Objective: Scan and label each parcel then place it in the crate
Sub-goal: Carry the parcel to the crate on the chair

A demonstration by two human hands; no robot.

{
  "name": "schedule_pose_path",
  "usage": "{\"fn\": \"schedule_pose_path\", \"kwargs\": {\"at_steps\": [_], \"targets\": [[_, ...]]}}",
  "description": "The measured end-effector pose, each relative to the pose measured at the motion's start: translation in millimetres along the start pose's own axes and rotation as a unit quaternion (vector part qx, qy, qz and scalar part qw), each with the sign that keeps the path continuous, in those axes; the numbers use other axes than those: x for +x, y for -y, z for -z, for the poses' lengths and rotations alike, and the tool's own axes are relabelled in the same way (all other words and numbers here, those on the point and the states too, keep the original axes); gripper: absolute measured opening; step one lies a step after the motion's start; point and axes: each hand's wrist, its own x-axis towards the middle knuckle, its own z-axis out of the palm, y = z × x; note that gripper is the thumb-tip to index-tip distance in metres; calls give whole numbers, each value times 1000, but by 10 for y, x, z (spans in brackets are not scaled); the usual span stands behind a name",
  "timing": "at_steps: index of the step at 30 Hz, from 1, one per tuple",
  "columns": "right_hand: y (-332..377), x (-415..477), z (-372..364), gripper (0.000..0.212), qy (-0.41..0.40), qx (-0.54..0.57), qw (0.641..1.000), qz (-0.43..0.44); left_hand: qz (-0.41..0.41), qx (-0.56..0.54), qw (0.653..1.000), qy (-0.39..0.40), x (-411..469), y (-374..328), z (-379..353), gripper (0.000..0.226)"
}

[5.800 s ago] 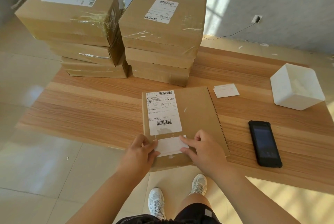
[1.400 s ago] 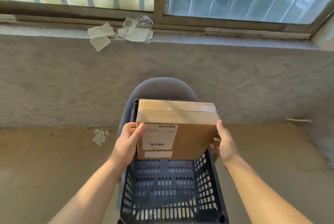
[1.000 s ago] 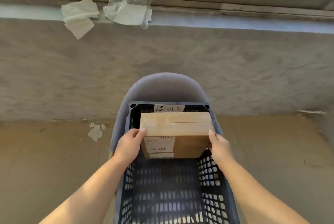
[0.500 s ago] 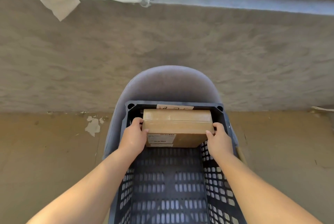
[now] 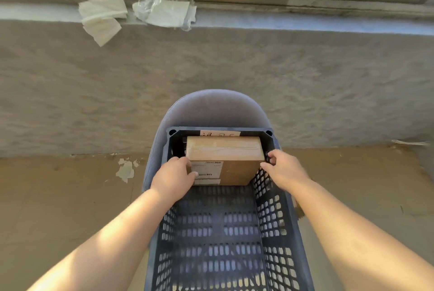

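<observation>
One cardboard parcel [image 5: 231, 170] upright in perforated plastic crate [image 5: 272, 215].
Left hand [image 5: 173, 178] grips its edge; right hand [image 5: 285, 169] curled alongside, grip unclear.

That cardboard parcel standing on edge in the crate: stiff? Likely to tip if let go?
Probably stiff: the parcel keeps flat faces and sharp edges. Standing on edge near the far wall of the crate, it might tip forward once released.
</observation>
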Motion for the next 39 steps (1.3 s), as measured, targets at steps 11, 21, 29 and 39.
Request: {"fn": "schedule_pose_path", "kwargs": {"at_steps": [11, 21, 29, 39], "targets": [[-495, -1721, 227, 39, 76, -61, 995, 11, -79, 72, 991, 81, -1421, -251, -65, 40], [-1038, -3222, -286, 35, 21, 43, 986, -158, -259, 142, 943, 155, -2150, -373, -394, 37], [-1139, -4544, -1022, 44, -47, 155, 932, -326, -400, 234, 856, 230, -2715, -390, -681, 39], [-1191, -6424, -1960, 49, -132, 208, 834, -493, -574, 293, 700, 306, -4008, -563, -1292, 34]]}}
